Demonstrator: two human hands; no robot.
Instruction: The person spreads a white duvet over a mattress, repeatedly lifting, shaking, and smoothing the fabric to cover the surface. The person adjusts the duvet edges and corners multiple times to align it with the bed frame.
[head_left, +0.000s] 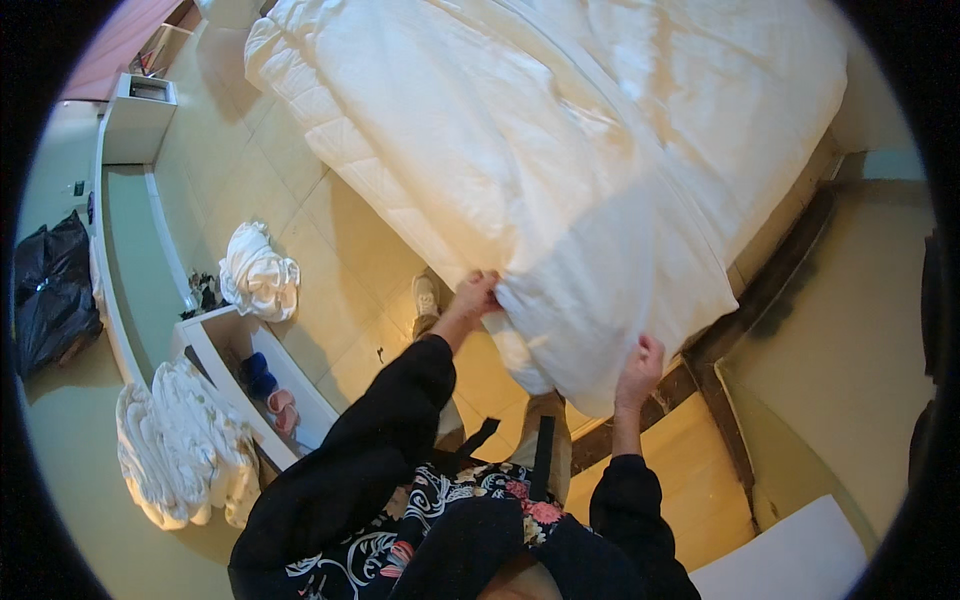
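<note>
A large white sheet (580, 250) spreads over the bed, its near corner hanging loosely toward me. My left hand (477, 294) is closed on the sheet's edge at the left of that corner. At the right of the corner my right hand (642, 368) pinches the same cloth, fingers pressed together. Between my hands the fabric sags in soft folds. Under the sheet, a quilted white mattress pad (345, 150) shows along the bed's left side.
A white open box (310, 385) holding blue and pink slippers stands at left. Bundled white linen (258, 270) lies on the tiled floor, and more white cloth (185, 445) hangs beside the box. A black plastic bag (55, 295) is far left. A wall (850, 300) runs along the right.
</note>
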